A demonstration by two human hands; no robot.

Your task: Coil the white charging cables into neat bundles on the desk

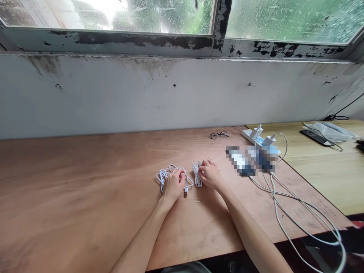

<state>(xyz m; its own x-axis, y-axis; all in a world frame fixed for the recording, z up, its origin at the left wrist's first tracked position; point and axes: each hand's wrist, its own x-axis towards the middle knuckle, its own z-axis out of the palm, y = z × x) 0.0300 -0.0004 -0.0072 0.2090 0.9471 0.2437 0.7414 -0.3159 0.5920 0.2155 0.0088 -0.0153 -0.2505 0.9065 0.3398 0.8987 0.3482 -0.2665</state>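
Two bare forearms reach in from the bottom edge onto a reddish plywood surface (85, 182). A small pale scrap (198, 201), too small to identify, lies at 6 o'clock of the gap between the hands.

The left hand (172, 185) rests palm down on a loose white cable (162, 177). The cable's loops spread out from under the fingers toward 10 and 12 o'clock. Its orange-tipped plug (185, 190) lies just at 3 o'clock of the hand. The fingers are bent over the strands, but it cannot be told whether this grip is closed around them.

Just beside it, at 2 o'clock, the right hand (209, 175) has its grip closed on a coiled cable bundle (196, 175), fingertips pinching the bundle's right side. The bundle sits between the two hands.

Farther off, at 3 o'clock of the right hand, two blurred devices (251, 159) lie on the surface. White leads (298, 223) trail from them over the near right edge. Beyond them, at 1 o'clock, a white power strip (248, 134) carries two chargers. A pair of glasses (219, 135) lies at 12 o'clock of the right hand.

A lighter table (327, 174) adjoins on the right, with a dark phone (317, 137) on it. A stained white wall (142, 94) and a window (142, 13) close the far side.
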